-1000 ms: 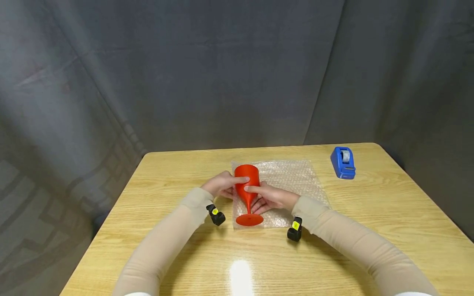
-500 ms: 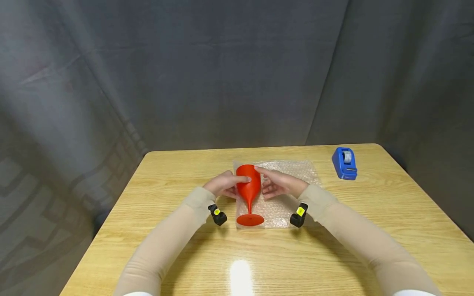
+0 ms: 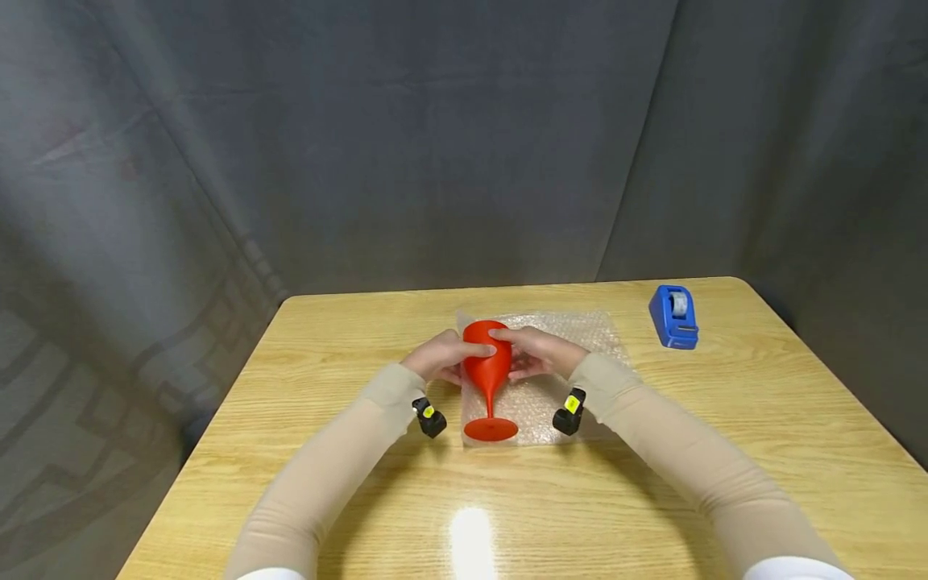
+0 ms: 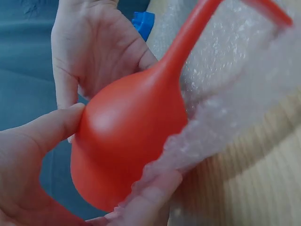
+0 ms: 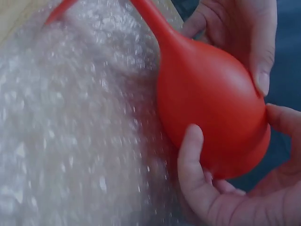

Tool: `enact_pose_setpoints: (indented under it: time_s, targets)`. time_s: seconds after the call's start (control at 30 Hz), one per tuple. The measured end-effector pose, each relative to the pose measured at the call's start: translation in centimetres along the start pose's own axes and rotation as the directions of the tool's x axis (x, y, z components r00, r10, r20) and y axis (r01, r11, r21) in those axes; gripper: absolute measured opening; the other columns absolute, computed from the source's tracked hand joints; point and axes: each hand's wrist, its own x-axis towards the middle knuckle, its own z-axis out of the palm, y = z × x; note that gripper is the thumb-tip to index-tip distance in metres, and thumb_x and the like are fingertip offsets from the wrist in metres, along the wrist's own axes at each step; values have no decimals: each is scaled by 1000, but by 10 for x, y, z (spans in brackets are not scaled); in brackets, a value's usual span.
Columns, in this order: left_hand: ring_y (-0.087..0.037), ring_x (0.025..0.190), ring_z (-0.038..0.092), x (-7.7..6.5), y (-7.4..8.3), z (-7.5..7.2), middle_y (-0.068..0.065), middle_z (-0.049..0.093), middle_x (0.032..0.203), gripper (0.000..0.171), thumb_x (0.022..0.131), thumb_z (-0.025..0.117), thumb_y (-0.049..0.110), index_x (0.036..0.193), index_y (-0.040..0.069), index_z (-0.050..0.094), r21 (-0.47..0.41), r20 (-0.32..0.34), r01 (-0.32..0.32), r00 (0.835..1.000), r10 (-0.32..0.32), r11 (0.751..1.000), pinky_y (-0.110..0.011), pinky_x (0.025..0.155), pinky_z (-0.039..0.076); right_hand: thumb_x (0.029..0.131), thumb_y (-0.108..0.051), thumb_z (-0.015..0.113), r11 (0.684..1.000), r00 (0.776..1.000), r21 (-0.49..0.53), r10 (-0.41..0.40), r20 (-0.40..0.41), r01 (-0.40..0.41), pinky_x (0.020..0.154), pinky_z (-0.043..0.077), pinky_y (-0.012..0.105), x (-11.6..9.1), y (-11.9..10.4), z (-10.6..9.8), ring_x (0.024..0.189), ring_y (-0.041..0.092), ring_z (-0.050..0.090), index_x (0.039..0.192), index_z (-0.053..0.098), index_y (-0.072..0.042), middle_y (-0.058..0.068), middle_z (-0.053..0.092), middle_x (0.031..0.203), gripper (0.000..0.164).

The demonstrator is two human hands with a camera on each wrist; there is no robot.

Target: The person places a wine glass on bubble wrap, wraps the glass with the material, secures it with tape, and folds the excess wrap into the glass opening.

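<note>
A red wine glass (image 3: pixel 487 370) lies on its side on a sheet of bubble wrap (image 3: pixel 540 415), its foot toward me and its rim away. My left hand (image 3: pixel 438 357) grips the bowl from the left, thumb on top. In the left wrist view its fingers (image 4: pixel 150 200) are behind the raised edge of the bubble wrap (image 4: pixel 225 117), which lies against the bowl. My right hand (image 3: pixel 545 352) holds the bowl from the right, its thumb close to the rim. In the right wrist view its fingers (image 5: pixel 190 160) curl against the bowl (image 5: pixel 211 103).
A blue tape dispenser (image 3: pixel 673 316) with a roll of clear tape stands at the back right of the wooden table (image 3: pixel 362 483). Grey curtains (image 3: pixel 449 145) hang behind the table and at its sides.
My right hand has moved from the lower bowl near the stem, off to the right, then back onto the bowl close to the rim. My left hand keeps its grip, nearly still.
</note>
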Motion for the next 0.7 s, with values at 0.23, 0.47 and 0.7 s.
enact_pose_setpoints:
  time_s: [0.23,0.47,0.7]
  targets:
    - [-24,87,63,-5,23,15,-18,52,125,79,82,75,37,135,-6,36,217,-95,20,995,0,976,-34,64,58,101,-30,48,989,992,148,-14,122,-5,77,59,35,-1,7,-20,82,23,58,110,52,-3,9,61,92,29]
    - [-23,73,63,-2,39,27,-17,54,119,98,82,72,48,145,-8,21,502,-155,88,988,-11,861,-32,61,59,102,-26,45,964,983,263,-12,182,-37,86,57,42,-4,13,-29,90,26,58,113,45,-3,16,50,108,26]
    - [-22,69,64,4,44,33,-14,58,106,96,83,71,50,142,-8,24,604,-165,106,986,-6,790,-27,52,55,100,-32,46,991,997,136,6,80,-17,85,57,41,-10,6,-26,91,29,60,135,33,6,22,51,118,53]
